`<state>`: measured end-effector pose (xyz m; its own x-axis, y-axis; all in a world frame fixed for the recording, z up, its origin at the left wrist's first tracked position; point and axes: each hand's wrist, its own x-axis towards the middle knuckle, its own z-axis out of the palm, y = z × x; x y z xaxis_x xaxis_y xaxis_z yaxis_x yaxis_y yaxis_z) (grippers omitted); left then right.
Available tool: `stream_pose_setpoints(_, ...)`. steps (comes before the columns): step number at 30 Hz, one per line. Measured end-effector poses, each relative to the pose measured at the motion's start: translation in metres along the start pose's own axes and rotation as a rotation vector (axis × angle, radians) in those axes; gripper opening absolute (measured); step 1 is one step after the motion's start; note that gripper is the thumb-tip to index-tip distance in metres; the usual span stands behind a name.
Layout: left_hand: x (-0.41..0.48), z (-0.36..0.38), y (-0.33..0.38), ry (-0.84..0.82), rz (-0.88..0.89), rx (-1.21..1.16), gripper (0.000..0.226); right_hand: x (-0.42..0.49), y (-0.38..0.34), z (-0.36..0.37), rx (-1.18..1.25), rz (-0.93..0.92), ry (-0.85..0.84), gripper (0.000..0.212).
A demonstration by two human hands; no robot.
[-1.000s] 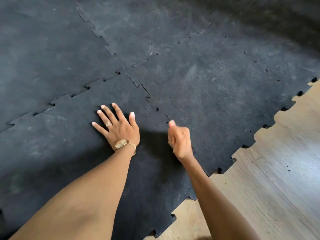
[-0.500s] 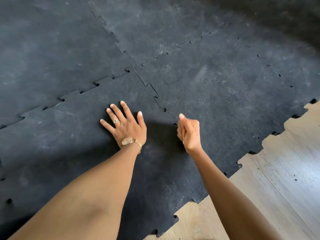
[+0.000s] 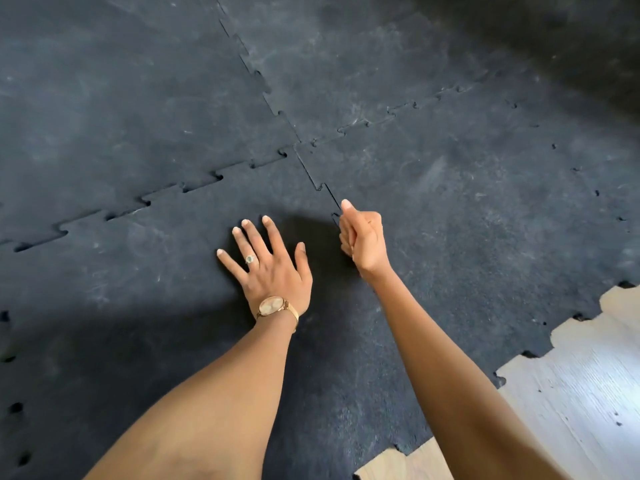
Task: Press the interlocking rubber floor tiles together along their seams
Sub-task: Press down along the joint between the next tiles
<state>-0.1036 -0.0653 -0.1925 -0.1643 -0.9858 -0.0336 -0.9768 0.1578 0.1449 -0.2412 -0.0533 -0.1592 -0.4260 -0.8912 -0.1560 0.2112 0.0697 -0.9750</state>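
Black rubber floor tiles with jigsaw edges cover most of the floor. My left hand (image 3: 268,268) lies flat with spread fingers on the near tile (image 3: 145,289), a watch on its wrist and a ring on one finger. My right hand (image 3: 362,239) is curled into a loose fist with the thumb up, its edge resting on the seam (image 3: 320,183) between the near tile and the right tile (image 3: 485,209). That seam runs up to a four-tile junction (image 3: 297,144). A second seam (image 3: 173,190) with small gaps runs off to the left.
Light wooden floor (image 3: 571,393) shows at the lower right, past the toothed outer edge of the tiles (image 3: 530,353). More joined tiles stretch away at the top and left. Small open notches mark the left edge of the near tile (image 3: 15,407).
Both hands sit closer to the four-tile junction than before, the right fist having shifted up along the seam. The view has swung so less wooden floor shows.
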Motion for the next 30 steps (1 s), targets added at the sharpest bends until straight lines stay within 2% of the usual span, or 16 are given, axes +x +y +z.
stream_pose_setpoints(4,0.001,0.001,0.000,0.012,-0.003,0.025,0.069,0.024,-0.012,0.009,0.096,-0.087,-0.046,0.064)
stream_pose_setpoints(7,0.000,0.000,0.000,0.010,0.004,0.007,0.069,0.025,0.004,0.017,0.024,-0.012,0.053,0.062)
stream_pose_setpoints(9,0.001,-0.002,0.001,0.013,-0.002,0.010,0.069,0.028,0.008,0.020,0.059,0.001,0.053,0.059)
stream_pose_setpoints(14,0.002,0.000,-0.001,0.004,-0.001,0.011,0.070,0.071,-0.035,0.036,0.164,-0.204,-0.061,0.062)
stream_pose_setpoints(15,0.003,0.000,0.000,0.007,-0.004,0.009,0.070,0.079,-0.034,0.043,0.161,-0.194,-0.037,0.062)
stream_pose_setpoints(18,0.002,-0.001,0.000,-0.007,-0.006,0.004,0.070,0.089,-0.012,0.056,0.130,0.000,0.114,0.056)
stream_pose_setpoints(20,0.002,-0.002,-0.001,-0.019,-0.006,0.009,0.070,0.093,-0.002,0.056,0.104,0.034,0.148,0.054)
stream_pose_setpoints(26,0.002,-0.004,-0.001,-0.033,-0.004,-0.004,0.070,0.140,-0.042,0.088,0.127,-0.176,-0.044,0.056)
stream_pose_setpoints(28,0.002,-0.003,-0.002,-0.035,0.002,-0.021,0.070,0.162,-0.044,0.103,0.149,-0.178,-0.047,0.056)
stream_pose_setpoints(30,0.003,-0.002,-0.002,-0.034,-0.003,-0.031,0.070,0.177,-0.023,0.110,0.027,-0.097,-0.052,0.054)
